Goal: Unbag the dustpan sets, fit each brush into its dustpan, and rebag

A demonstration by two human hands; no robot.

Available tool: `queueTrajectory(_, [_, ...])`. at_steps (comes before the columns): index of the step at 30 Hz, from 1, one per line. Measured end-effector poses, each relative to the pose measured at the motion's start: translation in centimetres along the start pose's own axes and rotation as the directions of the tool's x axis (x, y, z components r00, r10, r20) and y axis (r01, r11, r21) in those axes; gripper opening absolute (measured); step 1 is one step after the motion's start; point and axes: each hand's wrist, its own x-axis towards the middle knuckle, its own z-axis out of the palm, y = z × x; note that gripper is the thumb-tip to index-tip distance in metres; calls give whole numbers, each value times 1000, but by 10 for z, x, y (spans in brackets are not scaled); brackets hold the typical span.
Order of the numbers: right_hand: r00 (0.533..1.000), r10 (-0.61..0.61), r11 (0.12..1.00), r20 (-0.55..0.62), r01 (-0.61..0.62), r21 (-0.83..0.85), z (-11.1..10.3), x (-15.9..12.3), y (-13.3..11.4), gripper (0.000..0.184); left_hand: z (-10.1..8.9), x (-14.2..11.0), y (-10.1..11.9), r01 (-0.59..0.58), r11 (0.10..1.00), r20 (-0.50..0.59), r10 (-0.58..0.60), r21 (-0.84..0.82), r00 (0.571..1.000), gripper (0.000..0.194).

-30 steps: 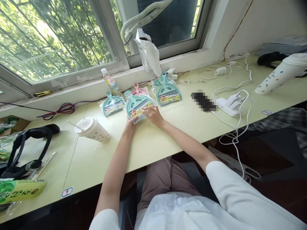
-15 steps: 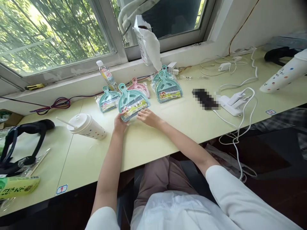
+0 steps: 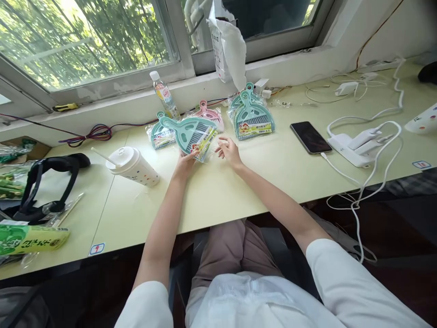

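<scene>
Above the surface (image 3: pixel 218 191), a bagged teal dustpan set (image 3: pixel 193 135) tilted, gripped by left hand (image 3: pixel 184 163) fingers; right hand (image 3: pixel 230 152) fingers spread, empty.

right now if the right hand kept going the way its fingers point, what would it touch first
Probably the teal plastic dustpan-and-brush set in clear wrap held tilted by the left hand. The right hand points left toward its lower edge, just apart; depth is uncertain.
</scene>
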Motion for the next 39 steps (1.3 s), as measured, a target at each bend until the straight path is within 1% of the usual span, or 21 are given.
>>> queueTrajectory(2, [1000,11,998,-4,-11,56,-1,3,1,43,1,1,-2,-19,1000,13,19,-1,1000,82])
queueTrajectory(5, [999,21,992,42,-26,123,-1,6,3,41,4,0,-3,-14,1000,52,14,2,999,81])
queueTrajectory(8, [998,27,981,55,-37,188,-1,6,3,58,6,-3,-4,7,999,89,-10,33,996,77])
queueTrajectory(10, [996,44,972,74,-59,226,-2,5,2,67,7,-5,-4,36,998,121,-43,58,992,71])
queueTrajectory(12, [991,105,967,83,-121,225,-3,5,0,69,6,-6,-4,65,995,181,-78,77,980,62])
queueTrajectory(15, [981,186,968,52,-192,161,-6,5,-5,74,4,-6,-2,93,991,277,-118,101,954,54])
queueTrajectory(16, [981,189,970,49,-194,144,-7,5,-6,76,3,-5,-2,96,989,293,-124,109,948,52])
queueTrajectory(18, [984,165,976,61,-172,133,-9,6,-9,78,2,-5,0,92,988,286,-123,121,950,50])
queueTrajectory(21, [986,138,978,95,-151,142,-11,8,-13,67,2,-5,0,108,983,230,-140,146,963,48])
queueTrajectory(24, [978,154,974,138,-174,145,-15,12,-13,54,3,-5,-2,161,970,198,-196,180,960,52])
queueTrajectory(27, [974,186,968,127,-204,148,-22,17,-11,45,3,1,-6,181,968,117,-203,176,972,58])
queueTrajectory(29, [970,218,961,109,-232,147,-27,19,-10,40,2,8,-10,158,976,21,-163,148,986,60])
queueTrajectory(31, [965,232,958,118,-248,145,-29,20,-9,37,-1,15,-13,118,985,-87,-108,124,990,60])
queueTrajectory(33, [962,225,958,156,-248,143,-30,20,-10,35,-5,20,-14,67,992,-197,-44,111,979,57])
queueTrajectory(35, [955,234,957,181,-259,131,-30,20,-12,34,-9,21,-13,15,995,-286,15,103,958,55])
queueTrajectory(37, [949,254,955,184,-277,111,-31,20,-15,36,-12,20,-9,-24,996,-345,54,91,937,54])
queueTrajectory(39, [955,246,960,166,-264,95,-35,20,-19,39,-16,17,-3,-50,995,-361,78,86,929,55])
